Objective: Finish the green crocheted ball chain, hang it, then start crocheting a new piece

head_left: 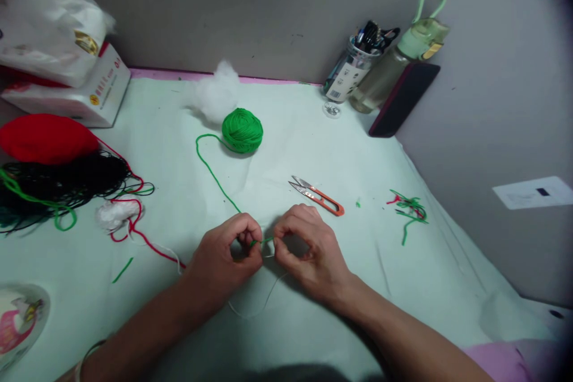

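Two hands are seen, the left hand (226,253) and the right hand (308,250), at 6 o'clock. One ball of green yarn (242,129) is counted near the middle, toward 12 o'clock. One pair of orange snips (317,195) is seen at 3 o'clock from the ball. One red ball of yarn (45,137) and one heap of black yarn (67,182) are counted at 9 o'clock. One bottle (398,65) and one jar of pens (351,71) are counted at 1 o'clock. One puff of white stuffing (217,92) is seen at 12 o'clock.
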The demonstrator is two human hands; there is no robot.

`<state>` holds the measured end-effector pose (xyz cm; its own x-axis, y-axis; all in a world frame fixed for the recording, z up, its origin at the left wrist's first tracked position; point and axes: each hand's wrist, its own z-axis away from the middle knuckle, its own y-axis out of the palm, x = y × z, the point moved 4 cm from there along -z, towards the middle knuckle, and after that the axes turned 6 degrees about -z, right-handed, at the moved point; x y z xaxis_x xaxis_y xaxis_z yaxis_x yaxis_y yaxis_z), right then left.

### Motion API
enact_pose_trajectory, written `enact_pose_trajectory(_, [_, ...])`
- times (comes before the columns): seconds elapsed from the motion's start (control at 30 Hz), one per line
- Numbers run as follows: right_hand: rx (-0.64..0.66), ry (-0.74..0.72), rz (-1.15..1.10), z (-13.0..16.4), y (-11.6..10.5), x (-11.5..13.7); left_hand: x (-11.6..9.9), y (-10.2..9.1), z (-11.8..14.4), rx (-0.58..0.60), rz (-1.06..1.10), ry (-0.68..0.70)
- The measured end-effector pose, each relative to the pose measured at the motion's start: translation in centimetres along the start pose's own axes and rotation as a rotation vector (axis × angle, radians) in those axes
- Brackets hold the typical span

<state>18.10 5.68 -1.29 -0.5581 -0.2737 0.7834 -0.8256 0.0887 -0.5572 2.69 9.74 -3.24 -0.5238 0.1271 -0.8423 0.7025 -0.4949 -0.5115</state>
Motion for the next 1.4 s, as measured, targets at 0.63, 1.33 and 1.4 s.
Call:
enact_pose_trajectory(0.63, [-0.029, 0.095, 0.158, -1.0, -2.8, -2.6, 1.4, -0.6, -0.1, 0.097, 0.341, -0.225])
enact_pose_trajectory(1.33, [0.325, 0.296, -0.287, -1.2, -2.2, -2.9, 1.6, -1.2, -0.3, 0.037, 0.688, -0.379])
enact_pose_trajectory(1.4, [0.365, 0.299, -0.33, -1.0, -1.7, -2.5, 1.7, -1.2, -0.4, 0.039, 0.687, -0.377])
